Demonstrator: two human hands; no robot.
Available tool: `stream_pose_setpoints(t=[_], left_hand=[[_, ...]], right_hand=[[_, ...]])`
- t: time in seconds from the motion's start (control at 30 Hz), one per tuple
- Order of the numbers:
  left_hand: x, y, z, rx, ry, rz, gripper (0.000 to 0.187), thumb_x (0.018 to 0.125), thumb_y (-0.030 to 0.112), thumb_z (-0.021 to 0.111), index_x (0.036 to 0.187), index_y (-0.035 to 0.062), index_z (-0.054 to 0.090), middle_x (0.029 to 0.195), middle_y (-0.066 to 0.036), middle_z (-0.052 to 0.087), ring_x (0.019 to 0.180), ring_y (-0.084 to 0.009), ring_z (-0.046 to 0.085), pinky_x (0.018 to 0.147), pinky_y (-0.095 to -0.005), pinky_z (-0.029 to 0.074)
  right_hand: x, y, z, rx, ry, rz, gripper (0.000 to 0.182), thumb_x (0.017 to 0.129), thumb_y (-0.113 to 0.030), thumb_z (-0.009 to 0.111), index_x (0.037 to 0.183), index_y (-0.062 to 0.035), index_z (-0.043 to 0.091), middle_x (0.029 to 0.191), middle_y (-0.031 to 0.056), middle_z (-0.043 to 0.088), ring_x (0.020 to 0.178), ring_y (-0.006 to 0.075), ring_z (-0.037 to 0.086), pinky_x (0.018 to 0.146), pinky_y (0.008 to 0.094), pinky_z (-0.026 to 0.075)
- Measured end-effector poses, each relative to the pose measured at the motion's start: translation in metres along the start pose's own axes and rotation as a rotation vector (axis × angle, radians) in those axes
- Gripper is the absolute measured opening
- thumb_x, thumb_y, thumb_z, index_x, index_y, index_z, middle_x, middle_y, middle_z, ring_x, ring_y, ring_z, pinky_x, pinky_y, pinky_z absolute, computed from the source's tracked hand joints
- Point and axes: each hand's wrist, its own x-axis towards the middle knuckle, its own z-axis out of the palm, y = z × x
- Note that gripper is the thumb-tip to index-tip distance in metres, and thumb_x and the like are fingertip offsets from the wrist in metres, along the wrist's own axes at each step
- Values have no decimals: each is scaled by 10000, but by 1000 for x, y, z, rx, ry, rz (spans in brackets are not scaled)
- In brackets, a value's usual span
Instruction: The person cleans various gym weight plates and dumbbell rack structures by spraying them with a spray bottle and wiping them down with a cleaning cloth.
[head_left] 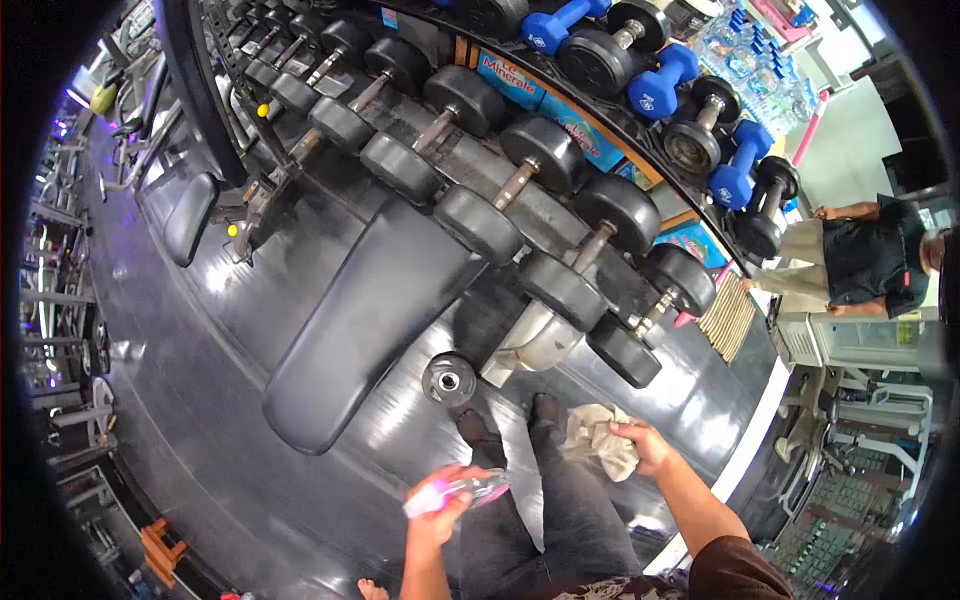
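My left hand point(440, 498) is wrapped round a small clear plastic bottle point(486, 487) with a pink part; motion blurs it a little. A crumpled beige cloth point(598, 440) hangs from my right hand point(645, 447), pinched between thumb and fingers. Both hands are in front of my legs, apart from each other. Beyond them, a round black weight point(449, 380) stands on the floor by my foot. Large black dumbbells point(625, 350) lie on the lower rack, out of reach of the cloth.
A black padded bench point(370, 320) stands ahead to the left. On the upper shelf are blue dumbbells point(663, 82) and black ones, with water bottles point(760, 65) behind. Another person point(875, 255) stands at the right. Gym machines point(70, 330) line the left side.
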Motion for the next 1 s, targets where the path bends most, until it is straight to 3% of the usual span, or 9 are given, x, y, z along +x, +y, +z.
stream_pose_setpoints(t=[0.2,0.3,0.37,0.43,0.57,0.63,0.7,0.83,1.0], left_hand=[[14,-3,61,211,-99,-121,246,907,69,753,1128,-11,681,1106,-136,723,1006,-240,705,897,-385,557],[14,-23,87,270,-37,-126,256,886,103,797,1097,2,692,1047,-84,729,949,-170,699,833,-316,548],[13,-43,102,431,-15,-109,276,870,117,818,1100,24,695,1015,-60,732,906,-146,696,792,-294,541],[15,-69,128,522,58,-138,311,853,198,845,1091,57,702,938,-51,732,850,-148,691,768,-309,537],[30,-98,188,447,160,-116,288,863,179,832,1072,31,700,940,-54,733,861,-146,697,775,-296,541],[38,-110,214,415,226,-124,275,873,167,821,1072,22,698,944,-55,732,871,-140,695,780,-290,541],[37,-124,231,383,281,-104,264,883,154,808,1076,16,695,947,-53,729,872,-132,687,783,-282,539],[40,-148,245,242,360,-120,257,881,128,805,1091,30,694,951,-37,720,875,-116,672,778,-272,533],[63,-152,248,476,309,-66,315,826,209,862,1028,34,695,906,-46,687,804,-129,649,732,-298,518]], right_hand=[[-38,-28,-16,148,37,-87,398,985,-275,637,1300,-35,591,1149,139,704,993,289,706,777,507,593],[-63,-93,11,-119,273,-383,381,981,-248,651,1290,-30,606,1145,124,708,1007,265,700,788,447,579],[-29,-142,-36,-695,307,-751,363,962,-238,692,1236,-7,638,1130,108,712,998,229,698,834,384,560],[-22,-186,0,-912,268,-824,341,923,-247,740,1180,-33,677,1072,95,724,940,240,698,848,341,538],[64,-190,-20,-1919,-31,-1250,431,782,-265,805,1185,-140,718,1216,87,662,1114,297,612,931,417,516],[72,-159,-18,-2240,-54,-1010,421,802,-267,747,1209,-167,712,1347,61,591,1236,299,528,959,468,490],[74,-134,-26,-2456,68,-1012,395,865,-263,660,1252,-193,693,1386,34,562,1254,320,504,952,490,477],[52,-110,-96,-2409,-98,-1406,448,854,-258,631,1296,-199,679,1386,25,552,1214,330,516,939,478,480],[57,-157,-87,-1992,-283,-1494,414,762,-133,731,1176,-136,722,1248,40,627,1149,293,588,916,443,511]])
